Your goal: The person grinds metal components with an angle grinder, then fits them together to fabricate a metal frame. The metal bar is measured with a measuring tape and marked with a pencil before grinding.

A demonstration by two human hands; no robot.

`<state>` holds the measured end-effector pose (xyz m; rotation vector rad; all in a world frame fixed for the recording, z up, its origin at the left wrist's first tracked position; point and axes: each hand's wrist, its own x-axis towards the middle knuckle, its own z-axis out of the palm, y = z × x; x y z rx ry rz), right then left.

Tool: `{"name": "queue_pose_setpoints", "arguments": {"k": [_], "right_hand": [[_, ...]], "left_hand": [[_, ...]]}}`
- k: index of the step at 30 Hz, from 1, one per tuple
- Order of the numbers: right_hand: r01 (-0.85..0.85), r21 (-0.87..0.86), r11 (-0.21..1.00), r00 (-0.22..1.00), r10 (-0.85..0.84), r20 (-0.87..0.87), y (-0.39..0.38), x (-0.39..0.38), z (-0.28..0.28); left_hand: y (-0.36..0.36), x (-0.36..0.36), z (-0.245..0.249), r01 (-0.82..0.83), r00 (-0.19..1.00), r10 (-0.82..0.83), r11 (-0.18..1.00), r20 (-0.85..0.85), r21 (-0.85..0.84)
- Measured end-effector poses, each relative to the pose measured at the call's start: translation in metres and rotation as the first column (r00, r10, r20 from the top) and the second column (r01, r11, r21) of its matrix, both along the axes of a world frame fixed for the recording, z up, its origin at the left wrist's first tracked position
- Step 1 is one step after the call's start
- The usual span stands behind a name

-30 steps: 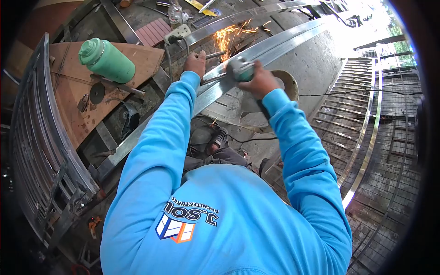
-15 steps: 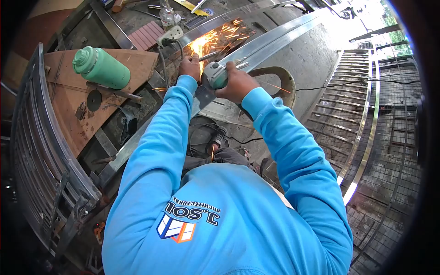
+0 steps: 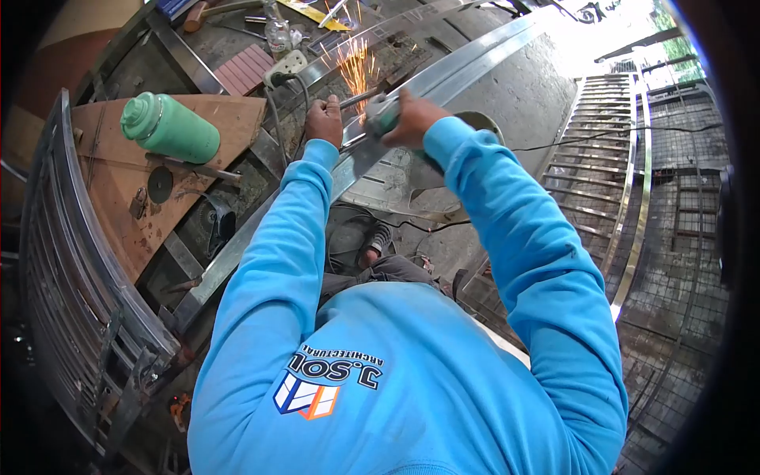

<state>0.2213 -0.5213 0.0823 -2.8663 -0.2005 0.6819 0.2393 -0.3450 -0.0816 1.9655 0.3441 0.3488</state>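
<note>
My right hand [image 3: 415, 121] is wrapped round a green and grey angle grinder [image 3: 383, 117], which is partly covered by my fingers. Orange sparks [image 3: 359, 70] fly up and away from the tool. My left hand [image 3: 324, 121] is closed on the near end of a thin metal rod [image 3: 360, 97], whose far end lies by the grinder. Beneath both hands runs a long shiny metal bar [image 3: 467, 67], slanting from lower left to upper right.
A green flask [image 3: 170, 127] lies on a brown board [image 3: 103, 182] at left, beside a dark cutting disc [image 3: 161, 184]. A power outlet [image 3: 286, 66] with a plugged-in cord sits beyond my left hand. Slatted metal frames [image 3: 594, 142] stand at right; another metal grille [image 3: 71, 261] is at left.
The grinder and my right hand have shifted slightly right and tilted. The spark stream has become thinner and points more upward. My left hand still holds the rod.
</note>
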Motion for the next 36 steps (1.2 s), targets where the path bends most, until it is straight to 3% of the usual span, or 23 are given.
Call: {"name": "queue_pose_setpoints", "arguments": {"k": [5, 8, 12, 15, 18, 22, 28, 31, 34, 36], "right_hand": [[-0.052, 0.073, 0.996, 0.991, 0.060, -0.116, 0.022, -0.008, 0.012], [-0.016, 0.067, 0.998, 0.998, 0.019, -0.055, -0.008, 0.004, 0.001], [0.127, 0.030, 0.991, 0.980, -0.130, 0.147, -0.077, 0.031, -0.026], [0.216, -0.027, 0.976, 0.960, -0.207, 0.188, -0.108, 0.037, -0.028], [0.361, 0.095, 0.928, 0.912, -0.373, 0.172, -0.128, 0.014, -0.032], [0.417, 0.235, 0.878, 0.862, -0.464, 0.205, -0.119, -0.021, -0.037], [0.185, 0.338, 0.923, 0.950, -0.256, 0.178, -0.068, -0.045, -0.059], [0.109, 0.337, 0.935, 0.990, -0.133, 0.048, -0.041, -0.061, -0.041], [0.107, 0.337, 0.935, 0.994, -0.112, -0.003, -0.043, -0.057, -0.038], [0.149, 0.321, 0.935, 0.982, -0.178, 0.063, -0.061, -0.043, -0.040]], "left_hand": [[0.006, 0.004, -0.011, 0.041, 0.998, -0.043, 0.999, -0.053, -0.026], [0.007, 0.005, -0.004, 0.030, 0.995, -0.028, 0.999, -0.096, 0.018], [0.010, 0.017, -0.023, 0.014, 0.987, -0.007, 0.999, -0.160, 0.046], [0.015, 0.021, -0.033, 0.049, 0.967, -0.024, 0.994, -0.254, 0.093], [0.021, 0.025, -0.036, 0.134, 0.904, -0.063, 0.981, -0.422, 0.140], [0.022, 0.023, -0.035, 0.129, 0.898, -0.059, 0.983, -0.435, 0.134], [0.021, 0.021, -0.042, 0.102, 0.935, -0.031, 0.977, -0.353, 0.185], [0.023, 0.021, -0.042, 0.144, 0.945, -0.079, 0.971, -0.317, 0.189], [0.021, 0.018, -0.036, 0.134, 0.963, -0.075, 0.966, -0.259, 0.220], [0.018, 0.013, -0.032, 0.117, 0.972, -0.066, 0.968, -0.225, 0.222]]}}
